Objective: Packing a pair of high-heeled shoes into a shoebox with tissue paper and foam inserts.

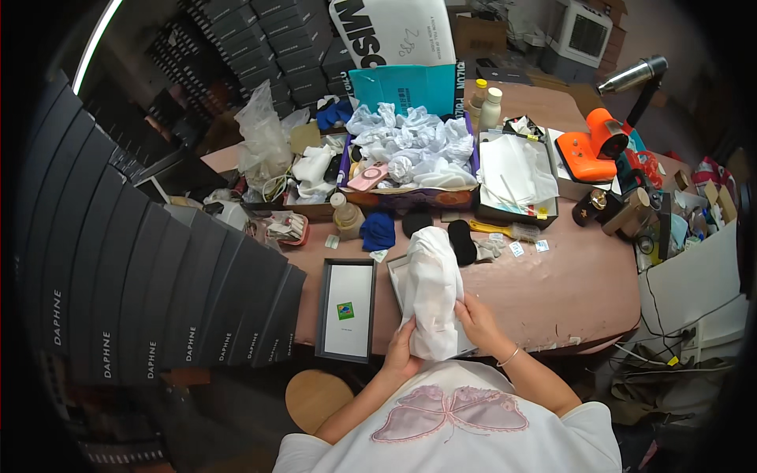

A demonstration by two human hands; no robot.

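Note:
A long white wrapped bundle (pixel 434 296), its contents hidden by the soft wrapping, is held upright-slanting in front of my chest. My left hand (pixel 403 353) grips its lower left edge, and my right hand (pixel 479 323) has its fingers on the right side. Partly covered behind the bundle is a grey-edged shallow box (pixel 396 276) on the table. To its left lies a dark grey box part (pixel 372 315) with a white inside and a small green square sticker. Beyond the bundle are a dark blue cloth wad (pixel 378 232) and a black pad (pixel 462 242).
Tall stacks of dark grey boxes (pixel 150 260) flank the left side. A purple-edged box (pixel 475 169) of crumpled white paper stands at the back, beside a tray of white sheets (pixel 516 169). A yellow-handled brush (pixel 505 230) and an orange device (pixel 587 154) are to the right.

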